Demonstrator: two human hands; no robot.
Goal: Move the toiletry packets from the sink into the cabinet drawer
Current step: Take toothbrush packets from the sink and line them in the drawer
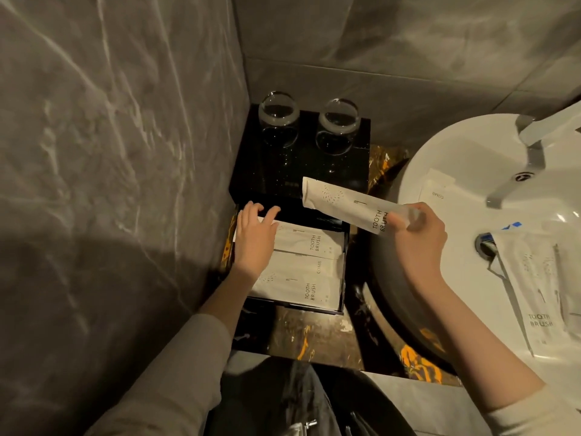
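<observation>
Over the open drawer, head view: we're holding a toothbrush packet in our right hand, pinched at its lower end between thumb and fingers, the free end angling up-left above the black cabinet top. Our left hand is lying flat and loose on the packets already in the drawer, gripping nothing, fingers spread near the back-left corner. We're reading three labels in there: toothbrush, comb, toothbrush, side by side and roughly parallel.

More packets are waiting in the sink: a comb packet near the far wall of the basin and a toothbrush packet by the drain, with at least one more under or beside it; we can't count exactly.

Our judgement for doing this step well: we're turning the held packet parallel to the others, lowering it flat, letting go only once it's resting. Left hand is best kept pressing the stack so nothing is sliding. Two glasses are standing on the cabinet top just behind, so we're keeping the raised end low and clear of them.
</observation>
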